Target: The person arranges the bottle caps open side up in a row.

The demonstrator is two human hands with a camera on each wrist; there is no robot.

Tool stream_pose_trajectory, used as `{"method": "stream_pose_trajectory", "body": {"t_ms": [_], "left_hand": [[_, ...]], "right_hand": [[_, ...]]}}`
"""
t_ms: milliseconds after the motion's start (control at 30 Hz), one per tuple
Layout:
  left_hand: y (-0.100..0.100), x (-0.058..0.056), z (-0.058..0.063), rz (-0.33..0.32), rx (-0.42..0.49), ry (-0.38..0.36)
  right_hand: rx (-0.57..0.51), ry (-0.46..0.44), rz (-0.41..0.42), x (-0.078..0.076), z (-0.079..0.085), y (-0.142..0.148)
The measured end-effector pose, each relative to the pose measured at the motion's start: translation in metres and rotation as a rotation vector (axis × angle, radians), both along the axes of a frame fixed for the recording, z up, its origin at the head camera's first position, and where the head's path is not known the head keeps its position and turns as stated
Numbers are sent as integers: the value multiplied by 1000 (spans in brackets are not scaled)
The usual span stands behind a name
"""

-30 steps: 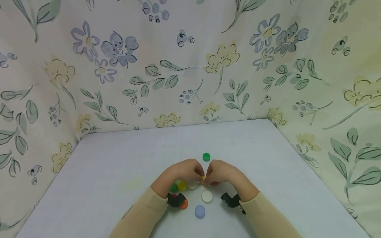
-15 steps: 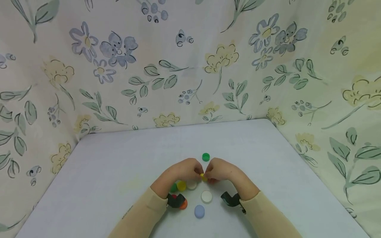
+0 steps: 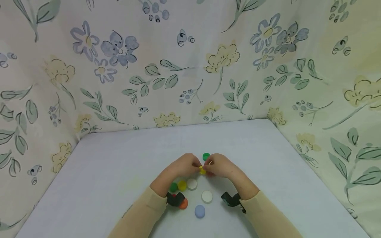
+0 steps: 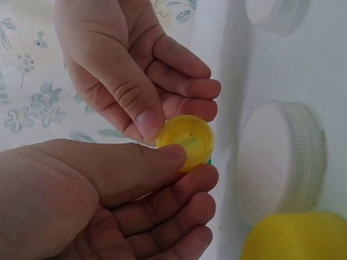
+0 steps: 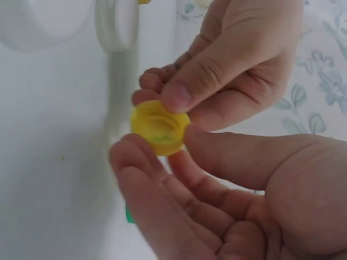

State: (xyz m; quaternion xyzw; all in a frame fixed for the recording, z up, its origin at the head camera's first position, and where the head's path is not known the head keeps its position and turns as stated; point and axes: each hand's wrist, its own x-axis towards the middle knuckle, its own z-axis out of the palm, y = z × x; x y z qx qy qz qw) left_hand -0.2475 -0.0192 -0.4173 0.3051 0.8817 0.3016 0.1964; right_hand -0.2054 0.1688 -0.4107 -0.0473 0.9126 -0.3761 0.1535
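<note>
Between my two hands is a small yellow bottle cap (image 3: 202,170), its hollow inside showing in both wrist views. My left hand (image 3: 184,165) pinches one side of it, the thumb lying over the rim (image 4: 181,157). From the opposite side my right hand (image 3: 221,166) grips the cap too, with thumb and fingers around its edge. Just beyond the hands lies a green cap (image 3: 206,156), hollow side up. A white cap (image 3: 191,184) and a second yellow cap (image 3: 182,185) lie near my left wrist.
Another green cap (image 3: 173,187) sits by my left forearm. An orange cap (image 3: 183,203) is partly covered by the black wrist camera (image 3: 176,199). Closer to me are a second white cap (image 3: 207,196) and a pale blue one (image 3: 200,211). A floral curtain (image 3: 190,66) backs the white table (image 3: 119,165).
Both hands have moved a little away from my body with the yellow cap, towards the far green cap. More of the yellow cap and of the near white cap now shows.
</note>
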Motion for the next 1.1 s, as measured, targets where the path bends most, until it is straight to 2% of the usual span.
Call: {"method": "stream_pose_trajectory", "body": {"t_ms": [300, 500, 667, 767, 1000, 1100], "left_hand": [[-1, -10, -2, 77, 81, 28], [-2, -12, -4, 182, 147, 13], [-3, -13, -4, 280, 181, 18], [-3, -14, -4, 322, 200, 11], [-5, -14, -9, 386, 219, -16], [-5, -15, -10, 421, 221, -43]], "right_hand": [[-78, 126, -83, -7, -5, -1], [-123, 210, -137, -11, -9, -2], [-177, 223, -160, -14, -10, -1], [-193, 207, -152, -16, -11, -1], [-118, 193, -33, -17, -12, -5], [-117, 199, -9, -16, -13, -7]]}}
